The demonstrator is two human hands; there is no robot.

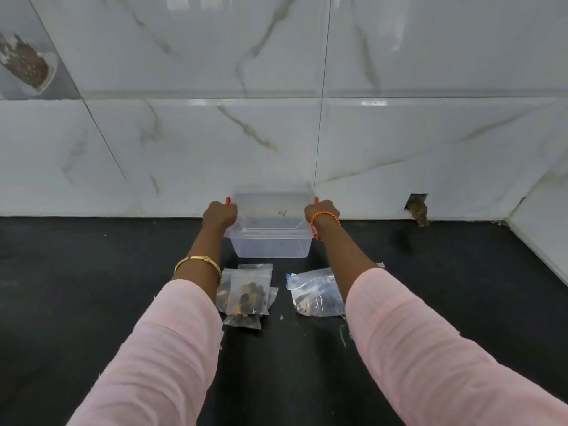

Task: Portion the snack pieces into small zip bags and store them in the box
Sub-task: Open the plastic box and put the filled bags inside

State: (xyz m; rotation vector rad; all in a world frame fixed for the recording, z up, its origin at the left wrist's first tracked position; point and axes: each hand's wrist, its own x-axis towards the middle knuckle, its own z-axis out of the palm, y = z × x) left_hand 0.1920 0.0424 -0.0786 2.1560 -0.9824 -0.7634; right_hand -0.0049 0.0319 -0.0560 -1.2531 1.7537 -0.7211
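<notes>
A clear plastic box [270,244] with a lid and red side clips stands on the black counter against the marble wall. My left hand [219,214] grips the box's left end at the red clip [227,201]. My right hand [321,212] grips the right end at the other red clip [316,200]. In front of the box lie small zip bags [247,295] filled with dark snack pieces, stacked on one another. A larger zip bag [316,292] with a few pieces left lies to their right, partly under my right forearm.
The black counter [92,287] runs left and right of the box. A marble-tiled wall [276,133] stands right behind it, with a small hole [418,209] at its base on the right. A side wall closes the far right corner.
</notes>
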